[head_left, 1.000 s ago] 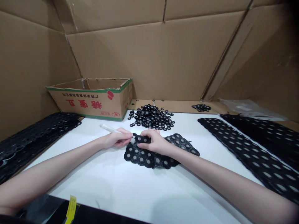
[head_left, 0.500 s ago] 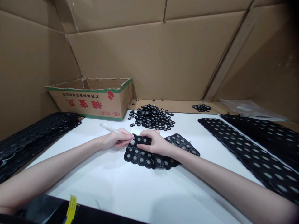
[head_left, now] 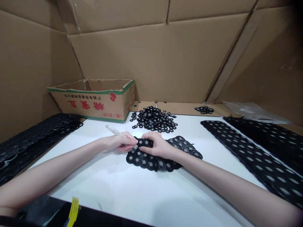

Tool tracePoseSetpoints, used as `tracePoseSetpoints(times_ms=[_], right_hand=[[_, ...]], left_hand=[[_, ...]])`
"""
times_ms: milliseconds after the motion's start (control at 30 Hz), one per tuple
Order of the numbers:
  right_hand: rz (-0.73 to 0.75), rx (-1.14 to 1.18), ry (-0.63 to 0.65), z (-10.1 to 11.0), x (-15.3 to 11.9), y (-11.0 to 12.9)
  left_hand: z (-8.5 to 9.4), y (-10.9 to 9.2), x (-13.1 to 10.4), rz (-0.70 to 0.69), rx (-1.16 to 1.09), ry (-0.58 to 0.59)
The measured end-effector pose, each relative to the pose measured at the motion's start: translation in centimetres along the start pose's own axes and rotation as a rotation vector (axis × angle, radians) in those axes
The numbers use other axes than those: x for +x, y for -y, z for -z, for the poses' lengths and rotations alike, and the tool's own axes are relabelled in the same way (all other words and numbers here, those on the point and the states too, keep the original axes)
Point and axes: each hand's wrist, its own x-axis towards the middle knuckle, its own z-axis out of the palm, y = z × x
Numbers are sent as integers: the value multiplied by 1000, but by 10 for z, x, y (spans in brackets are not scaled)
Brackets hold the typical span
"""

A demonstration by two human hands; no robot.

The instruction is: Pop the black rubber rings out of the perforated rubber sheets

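Note:
A black sheet of joined rings with pale centres [head_left: 145, 160] lies partly folded on the white table. My left hand [head_left: 123, 142] is closed round a whitish pen-like stick [head_left: 115, 131], its upper end pointing up and left; the lower end meets the sheet's left edge, though the fingers partly hide it. My right hand [head_left: 157, 144] pinches a folded-up part of the same sheet between thumb and fingers. Behind both hands sits a heap of loose small black rings [head_left: 155, 119].
A cardboard box [head_left: 94, 104] with red print stands at the back left. Stacked black ringed strips [head_left: 35, 135] lie along the left, and more ringed strips [head_left: 251, 154] along the right. A smaller ring pile [head_left: 204, 109] and clear plastic bag [head_left: 255, 112] are at the back right.
My left hand and the stick have shifted slightly to the right. My right hand keeps its hold on the folded sheet, almost unmoved.

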Motion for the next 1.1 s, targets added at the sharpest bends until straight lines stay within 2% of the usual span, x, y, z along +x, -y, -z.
tracePoseSetpoints(times_ms=[200, 533, 800, 933, 1100], right_hand=[[-17, -21, 4, 1, 1, 0], [-38, -20, 13, 0, 1, 1], [-31, -30, 2, 0, 0, -1], [-31, -10, 0, -1, 1, -2], [-63, -31, 24, 2, 0, 0]], left_hand=[[5, 7, 0, -30, -56, -22], [-4, -6, -3, 6, 39, 33], [1, 8, -4, -30, -27, -41], [2, 10, -6, -33, 1, -41], [4, 11, -6, -80, -52, -95]])
